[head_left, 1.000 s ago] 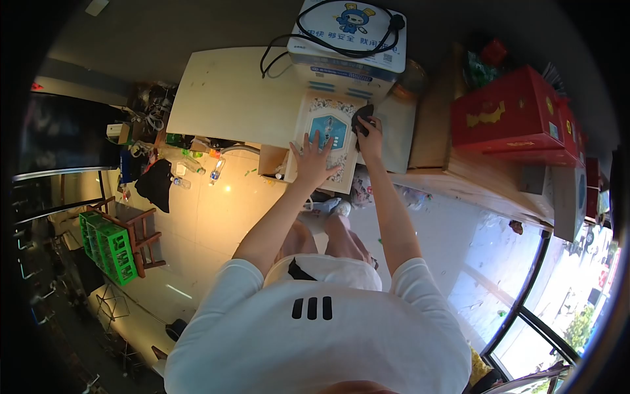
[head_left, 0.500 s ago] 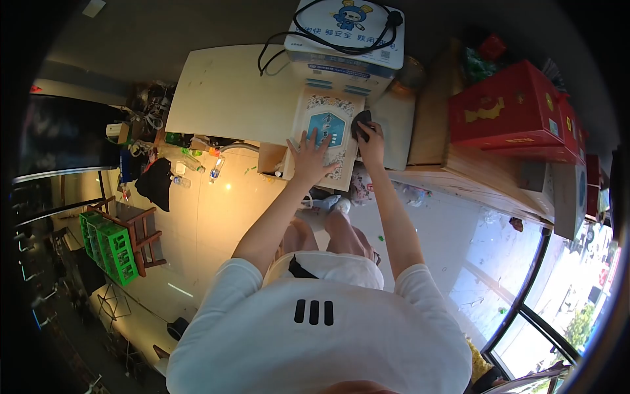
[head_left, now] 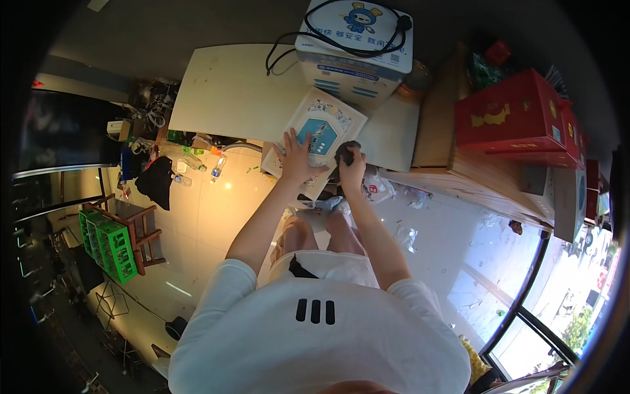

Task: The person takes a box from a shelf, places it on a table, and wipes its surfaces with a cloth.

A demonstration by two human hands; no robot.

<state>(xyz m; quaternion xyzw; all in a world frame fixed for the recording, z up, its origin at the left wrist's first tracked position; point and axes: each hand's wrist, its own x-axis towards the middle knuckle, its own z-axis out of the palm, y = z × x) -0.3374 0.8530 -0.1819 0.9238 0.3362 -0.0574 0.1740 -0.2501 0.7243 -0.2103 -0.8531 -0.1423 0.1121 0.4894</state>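
One white rectangular blue-panelled box [head_left: 321, 136] | left hand [head_left: 297, 164]: fingers spread on top | right hand [head_left: 353, 170]: fingers gripping dark-grey crumpled cloth [head_left: 345, 148]

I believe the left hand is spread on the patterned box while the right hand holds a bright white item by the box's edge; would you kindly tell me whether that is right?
Not quite: the item in the right hand is dark, nearly black, as the head view shows. The rest stands: the left hand is spread on the patterned box.
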